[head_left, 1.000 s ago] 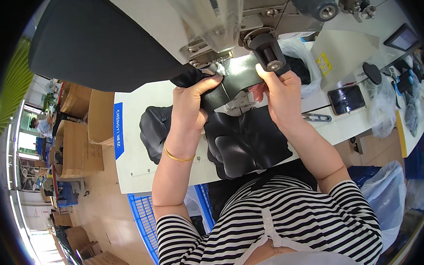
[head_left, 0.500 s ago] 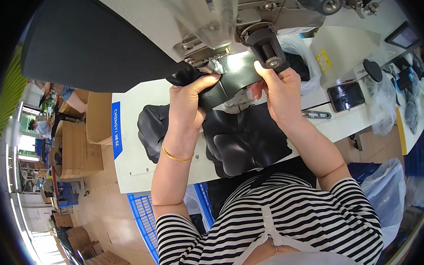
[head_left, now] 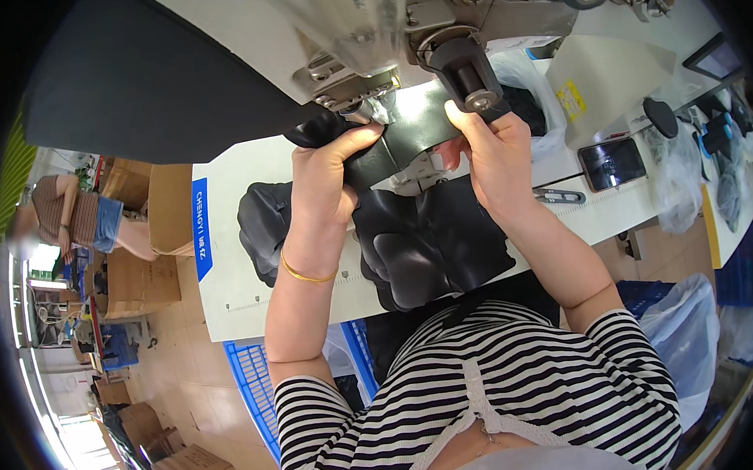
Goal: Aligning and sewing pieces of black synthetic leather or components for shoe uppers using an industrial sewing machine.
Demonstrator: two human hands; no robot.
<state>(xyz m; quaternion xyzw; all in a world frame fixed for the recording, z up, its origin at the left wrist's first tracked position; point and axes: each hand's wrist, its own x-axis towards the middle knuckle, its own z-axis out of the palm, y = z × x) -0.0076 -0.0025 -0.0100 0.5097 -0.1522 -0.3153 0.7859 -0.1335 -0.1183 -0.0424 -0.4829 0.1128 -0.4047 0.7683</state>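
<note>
A glossy black leather-like piece (head_left: 414, 134) with a seam across it lies under the lit needle area of the sewing machine (head_left: 349, 77). My left hand (head_left: 327, 172) grips its left side, thumb on top close to the presser foot. My right hand (head_left: 501, 158) pinches the right side between thumb and fingers, some fingertips showing beneath the edge. Nearer to me, a stack of moulded black pieces (head_left: 436, 249) rests on the white table (head_left: 230, 241), overhanging its front edge. Another black stack (head_left: 265, 231) lies left of my left forearm. The needle itself is hard to make out.
Right of my right hand lie a grey thread snipper (head_left: 560, 197) and a phone (head_left: 612, 164). A plastic bag (head_left: 547, 93) with dark material stands behind. A blue basket (head_left: 253, 383) is below the table. Cardboard boxes (head_left: 147, 283) and another person (head_left: 77, 214) are at the left.
Both hands keep their hold on the black piece, with little visible movement. The whole view has shifted slightly. At the left, the other person has come further into view.
</note>
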